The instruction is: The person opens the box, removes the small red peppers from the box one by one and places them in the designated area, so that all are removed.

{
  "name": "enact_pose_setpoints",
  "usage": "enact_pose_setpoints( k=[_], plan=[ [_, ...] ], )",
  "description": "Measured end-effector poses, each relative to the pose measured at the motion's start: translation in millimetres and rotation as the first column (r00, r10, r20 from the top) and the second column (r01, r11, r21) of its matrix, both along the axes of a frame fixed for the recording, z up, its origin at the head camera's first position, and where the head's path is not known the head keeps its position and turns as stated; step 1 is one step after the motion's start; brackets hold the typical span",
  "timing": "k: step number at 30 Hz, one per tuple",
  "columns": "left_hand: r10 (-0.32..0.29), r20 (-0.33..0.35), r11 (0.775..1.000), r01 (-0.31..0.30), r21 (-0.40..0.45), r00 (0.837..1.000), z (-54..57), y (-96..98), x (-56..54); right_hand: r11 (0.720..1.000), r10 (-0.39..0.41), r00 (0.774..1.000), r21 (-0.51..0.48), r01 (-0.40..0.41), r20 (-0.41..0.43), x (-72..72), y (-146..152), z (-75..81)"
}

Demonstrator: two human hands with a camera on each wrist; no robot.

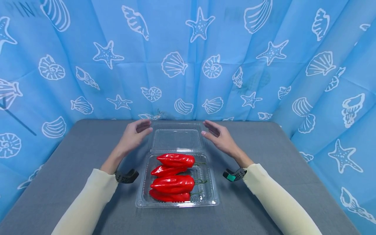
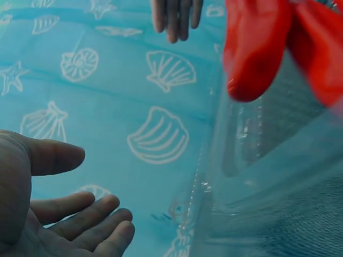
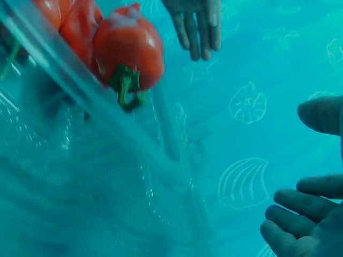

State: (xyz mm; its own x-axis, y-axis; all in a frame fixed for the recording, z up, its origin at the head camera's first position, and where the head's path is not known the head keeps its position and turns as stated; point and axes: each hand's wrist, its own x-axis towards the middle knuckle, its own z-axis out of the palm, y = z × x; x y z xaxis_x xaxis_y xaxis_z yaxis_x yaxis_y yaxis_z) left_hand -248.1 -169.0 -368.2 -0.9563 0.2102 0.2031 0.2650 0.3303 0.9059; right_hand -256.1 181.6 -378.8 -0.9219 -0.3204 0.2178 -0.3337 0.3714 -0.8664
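Curtain (image 1: 191,88): lt. blue cloth behind the table, printed w/ white shells, snails and starfish; some vertical folds.
Table (image 1: 255,202): grey top, fabric-like, matte.
Container (image 1: 212,191): clear plastic, approx. square, w/ shiny ridged walls; it stands opened on the table, in the middle, b/w the two forearms.
Lid (image 1: 177,138): same clear plastic, folded back on the far side, w/ a raised rectangle and small ribs along the edge.
Peppers (image 1: 173,184): 4 pcs, bright red, very glossy, long and tapered; they lie in a column inside the container, tips to L, the two nearest overlapping.
Left hand (image 1: 133,135): near the lid's L edge; fingers extended, thumb well apart, holding nothing.
Right hand (image 1: 218,135): near the lid's R edge; same pose, wide gap at the thumb, nothing held.
Stems (image 1: 200,181): thin, green, curved, pointing R.
Writing (image 1: 24,9): faint letters on the curtain, upper L, prob. "PINE".
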Motion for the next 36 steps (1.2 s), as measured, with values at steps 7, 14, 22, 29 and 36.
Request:
enact_pose_setpoints(
  k=[7, 14, 22, 29, 36],
  plan=[
    [-0.018, -0.049, 1.000, 0.019, 0.023, 0.999, -13.8, -1.2, 16.7, 0.998, 0.065, 0.996, -0.013, -0.065, -0.057, 18.1, 2.7, 0.2],
    [-0.022, -0.066, 0.999, 0.024, 0.032, 0.998, -34.1, -6.7, 30.7, 0.992, 0.121, 0.991, -0.032, -0.123, -0.061, 34.3, 1.7, -4.5],
    [-0.049, -0.021, 0.999, 0.049, -0.013, 0.999, -53.8, -7.5, 39.4, 0.986, 0.156, 0.986, -0.048, -0.159, -0.054, 42.8, -4.1, -8.6],
    [-0.093, 0.006, 0.995, 0.093, 0.035, 0.996, -68.4, -4.6, 43.0, 0.969, 0.235, 0.971, -0.065, -0.237, -0.045, 46.5, -12.4, -11.7],
    [-0.107, 0.003, 0.993, 0.107, 0.055, 0.994, -81.8, -4.3, 43.4, 0.950, 0.301, 0.953, -0.082, -0.302, -0.031, 50.0, -19.8, -13.6]
  ],
)
